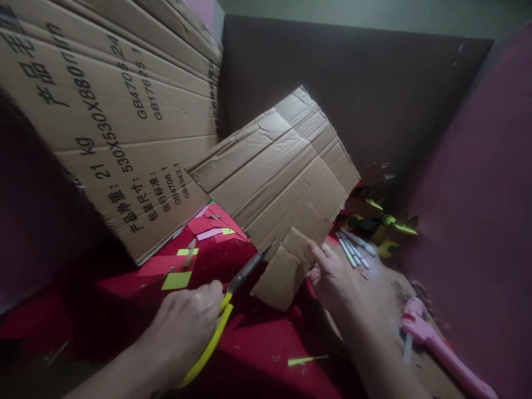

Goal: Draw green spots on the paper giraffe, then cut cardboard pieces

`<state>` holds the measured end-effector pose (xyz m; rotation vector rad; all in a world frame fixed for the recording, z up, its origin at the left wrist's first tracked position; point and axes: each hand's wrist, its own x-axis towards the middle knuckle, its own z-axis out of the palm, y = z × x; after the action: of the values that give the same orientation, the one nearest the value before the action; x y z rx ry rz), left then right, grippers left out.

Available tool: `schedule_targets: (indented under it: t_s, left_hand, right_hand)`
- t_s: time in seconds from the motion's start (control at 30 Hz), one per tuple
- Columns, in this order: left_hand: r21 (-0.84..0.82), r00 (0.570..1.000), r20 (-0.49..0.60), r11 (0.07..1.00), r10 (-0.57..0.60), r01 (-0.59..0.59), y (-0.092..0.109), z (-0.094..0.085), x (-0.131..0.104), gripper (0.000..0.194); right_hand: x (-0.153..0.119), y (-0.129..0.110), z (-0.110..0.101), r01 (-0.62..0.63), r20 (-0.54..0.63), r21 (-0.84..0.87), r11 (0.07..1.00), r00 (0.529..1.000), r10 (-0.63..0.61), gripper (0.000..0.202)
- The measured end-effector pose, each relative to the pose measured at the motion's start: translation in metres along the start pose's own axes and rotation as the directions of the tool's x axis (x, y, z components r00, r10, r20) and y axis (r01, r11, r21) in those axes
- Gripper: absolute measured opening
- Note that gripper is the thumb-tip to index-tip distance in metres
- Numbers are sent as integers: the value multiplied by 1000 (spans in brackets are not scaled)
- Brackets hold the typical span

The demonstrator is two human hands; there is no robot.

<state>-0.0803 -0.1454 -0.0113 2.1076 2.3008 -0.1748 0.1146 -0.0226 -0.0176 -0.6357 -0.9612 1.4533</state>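
Observation:
My left hand (193,313) is closed round the yellow handles of a pair of scissors (245,275). Their dark blades reach up and right to the lower edge of a cardboard piece (282,160), which is creased and held tilted. A partly separated cardboard flap (285,271) hangs at its lower end. Gripping the cardboard beside this flap is my right hand (330,274), thumb on the near face and the other fingers partly hidden behind.
A large printed cardboard sheet (166,127) stands at the left. Red and yellow paper scraps (177,280) lie on the red cloth (257,343). White markers (353,249), yellow-green crafts (393,233) and a pink glue gun (428,332) are at the right.

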Motion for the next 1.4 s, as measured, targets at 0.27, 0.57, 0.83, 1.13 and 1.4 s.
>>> schedule_targets:
  t_s: [0.27,0.57,0.83,1.13,1.4]
  left_hand:
    - [-12,1000,21,1000,-18,19,-9,-4,8,30]
    - [-30,996,-5,995,-93,93,-17,-9,8,24]
    - [-45,999,-26,999,-30,29,-21,0,5,19]
    - [-134,997,71,991,21,-12,-3,3,5,17]
    - [-364,997,69,930,-20,44,0,-2,8,15]
  right_hand:
    - [7,3,-15,-162,-48,32,986,985,164,30]
    - [14,-1,-33,-142,-231,-84,986,966,119,20]
    - [10,-9,-18,49,-328,-341,939,930,-167,34]
    - [10,-21,26,-117,-126,181,976,982,141,32]
    - [15,-16,19,-39,-146,203,978,987,69,38]
